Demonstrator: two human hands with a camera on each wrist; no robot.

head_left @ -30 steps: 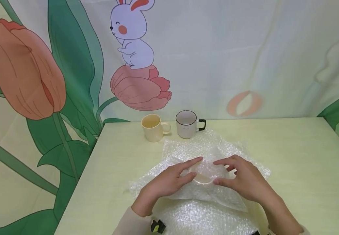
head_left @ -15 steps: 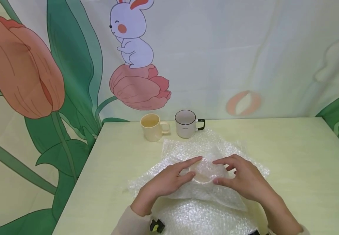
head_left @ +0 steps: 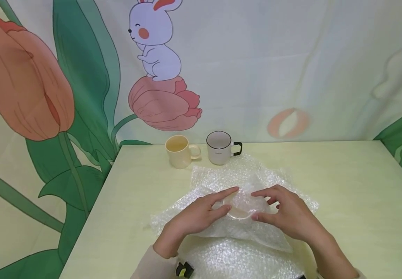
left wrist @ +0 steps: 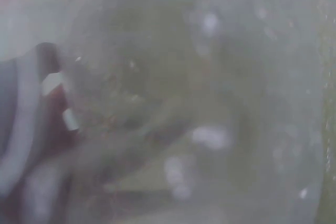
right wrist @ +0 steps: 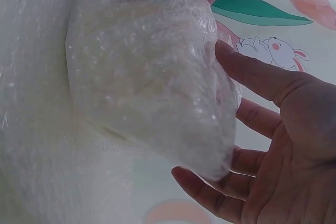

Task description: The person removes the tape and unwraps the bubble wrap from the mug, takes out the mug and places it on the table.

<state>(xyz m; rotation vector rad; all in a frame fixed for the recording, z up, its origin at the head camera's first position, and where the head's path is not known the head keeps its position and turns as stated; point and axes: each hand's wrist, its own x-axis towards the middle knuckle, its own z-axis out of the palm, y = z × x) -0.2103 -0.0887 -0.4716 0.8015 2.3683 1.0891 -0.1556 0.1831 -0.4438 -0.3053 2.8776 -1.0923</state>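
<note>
A pale round cup [head_left: 239,213], loosely covered in bubble wrap, stands between my hands in the head view. Its light rim shows through the film. My left hand [head_left: 199,213] holds its left side, with index finger and thumb along the rim; the other fingers are hidden. On the other side my right hand [head_left: 286,211] grips the wrapped cup, thumb near the rim and fingers bent behind. In the right wrist view the bubble wrap [right wrist: 147,77] bulges, with my right thumb against its edge and fingertips behind it. Film blurs the left wrist view.
A yellow mug [head_left: 179,153] and a white mug with a black rim and handle [head_left: 219,149] stand at the table's back edge. Flat bubble wrap [head_left: 236,257] lies under and in front of the hands. A printed curtain [head_left: 249,77] hangs behind the table [head_left: 344,186].
The head view has shifted slightly, so everything sits a little further left. Both hands keep nearly the same place on the wrapped cup.
</note>
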